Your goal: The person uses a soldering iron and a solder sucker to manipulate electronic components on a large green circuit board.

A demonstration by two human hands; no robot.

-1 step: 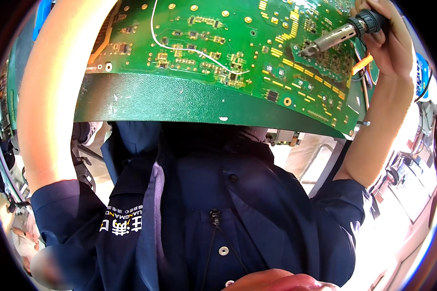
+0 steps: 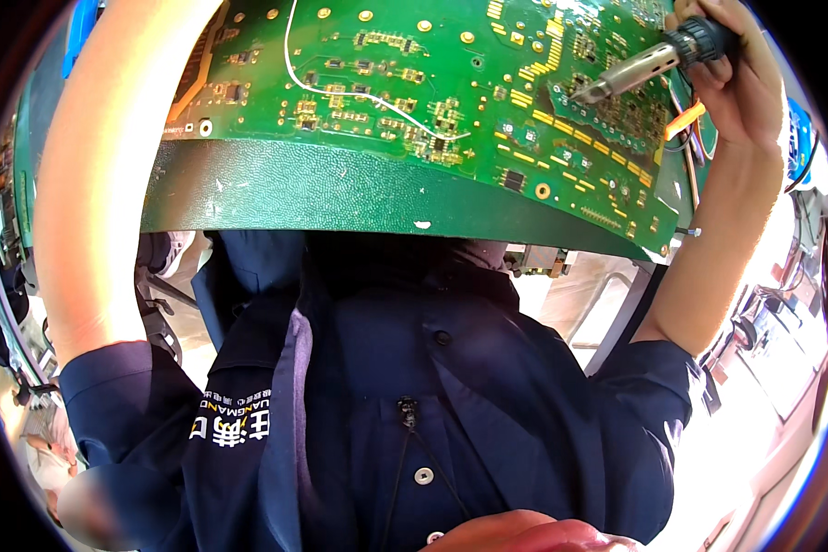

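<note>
A large green circuit board (image 2: 488, 83) lies on the green mat at the top of the view. My right hand (image 2: 741, 78) is closed around the dark handle of a soldering iron (image 2: 637, 72). The iron slants down to the left, and its tip meets or hovers just over a small green board section (image 2: 598, 121) packed with parts; contact cannot be made out. A thin white wire (image 2: 340, 92) curves across the middle of the large board. My left forearm (image 2: 101, 184) reaches up past the top edge, so that hand is out of sight.
The green mat (image 2: 294, 189) ends at the bench edge nearest me. An orange object (image 2: 684, 120) and some wires sit beside my right wrist. A small metal bolt (image 2: 692, 233) sticks out near the board's near right corner. Blue items stand at the far left and right.
The circuit board has slid very slightly left. The soldering iron's tip has shifted a little up and to the right, with my right hand still gripping it.
</note>
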